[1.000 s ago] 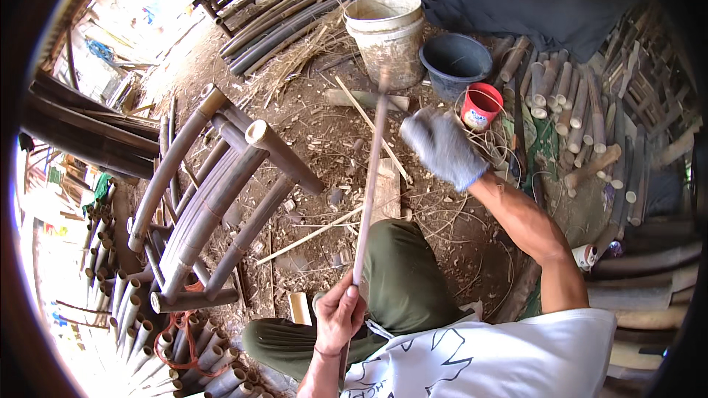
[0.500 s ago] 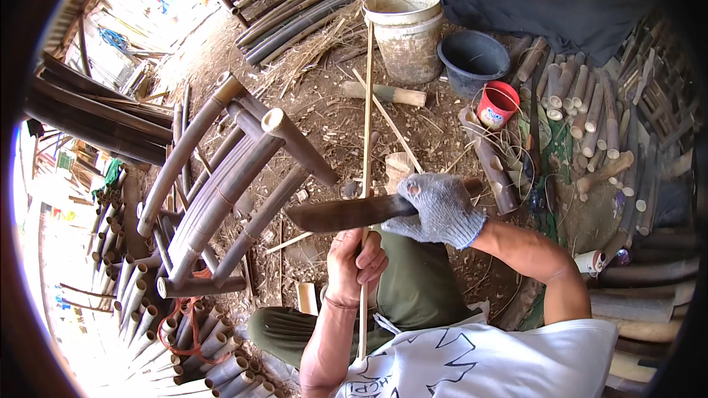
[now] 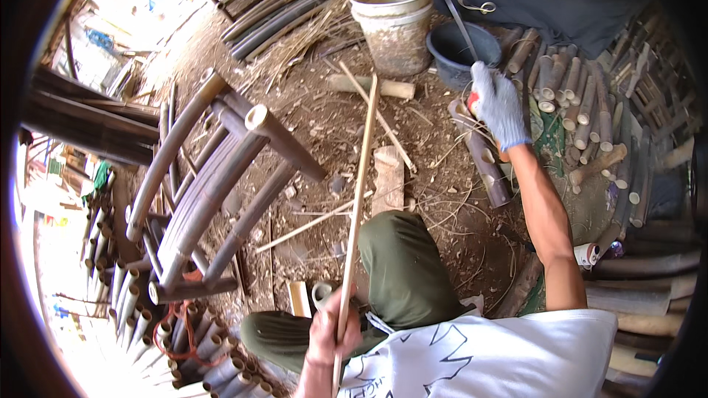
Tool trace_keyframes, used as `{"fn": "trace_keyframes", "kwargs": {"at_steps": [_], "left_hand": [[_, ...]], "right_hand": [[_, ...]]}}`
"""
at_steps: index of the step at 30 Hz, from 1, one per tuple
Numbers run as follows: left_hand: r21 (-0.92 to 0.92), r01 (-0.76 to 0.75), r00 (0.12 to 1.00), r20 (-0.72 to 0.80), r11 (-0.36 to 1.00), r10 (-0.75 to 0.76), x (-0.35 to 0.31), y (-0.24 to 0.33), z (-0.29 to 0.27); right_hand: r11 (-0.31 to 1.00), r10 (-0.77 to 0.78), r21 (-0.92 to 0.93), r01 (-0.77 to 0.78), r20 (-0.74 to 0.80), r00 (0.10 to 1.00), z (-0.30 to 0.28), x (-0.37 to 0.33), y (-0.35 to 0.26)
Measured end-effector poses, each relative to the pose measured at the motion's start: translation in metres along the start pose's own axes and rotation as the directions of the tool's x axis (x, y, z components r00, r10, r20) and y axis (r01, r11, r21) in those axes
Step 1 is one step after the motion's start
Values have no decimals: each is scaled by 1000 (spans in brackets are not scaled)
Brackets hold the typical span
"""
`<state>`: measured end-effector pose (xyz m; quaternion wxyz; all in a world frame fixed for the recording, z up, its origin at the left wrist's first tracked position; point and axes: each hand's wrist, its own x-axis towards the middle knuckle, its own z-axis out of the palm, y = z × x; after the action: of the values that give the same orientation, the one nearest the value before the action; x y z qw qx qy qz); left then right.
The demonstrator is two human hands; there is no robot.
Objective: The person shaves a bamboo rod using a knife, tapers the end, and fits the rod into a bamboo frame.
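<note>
My left hand [image 3: 330, 333], bare, is closed around the lower part of a long, thin bamboo strip [image 3: 358, 210], which slants up and away past my left knee. My right hand [image 3: 501, 107], in a grey knit glove, reaches far forward near the dark bucket. It grips a machete [image 3: 461, 26], seen nearly edge-on with its blade pointing away; the handle is hidden in the glove. A pale curled shaving [image 3: 478, 7] shows beyond the blade, against the dark sheet.
A bamboo chair frame [image 3: 221, 184] stands at left, above bundled bamboo tubes [image 3: 214, 339]. Ahead are a dirty white bucket [image 3: 391, 29] and a dark basin [image 3: 450, 48]; the glove mostly hides a red pail [image 3: 473, 99]. Bamboo pieces [image 3: 564, 77] pile up at right. Shavings litter the ground.
My right hand with the machete has swung from across the strip out forward and right. My left hand has dropped lower, drawing the strip toward me. The pale shaving has newly appeared.
</note>
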<state>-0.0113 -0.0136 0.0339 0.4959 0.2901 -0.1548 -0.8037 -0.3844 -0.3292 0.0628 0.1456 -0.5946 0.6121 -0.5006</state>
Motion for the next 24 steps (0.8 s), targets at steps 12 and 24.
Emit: {"fn": "trace_keyframes", "kwargs": {"at_steps": [12,24], "left_hand": [[704,-168,943,-89,690,321,102,34,75],[726,28,991,-111,687,77,6,19,30]], "right_hand": [[841,-476,-59,538,393,787,57,-131,-77],[995,54,-90,-50,44,998,47,16,41]]}}
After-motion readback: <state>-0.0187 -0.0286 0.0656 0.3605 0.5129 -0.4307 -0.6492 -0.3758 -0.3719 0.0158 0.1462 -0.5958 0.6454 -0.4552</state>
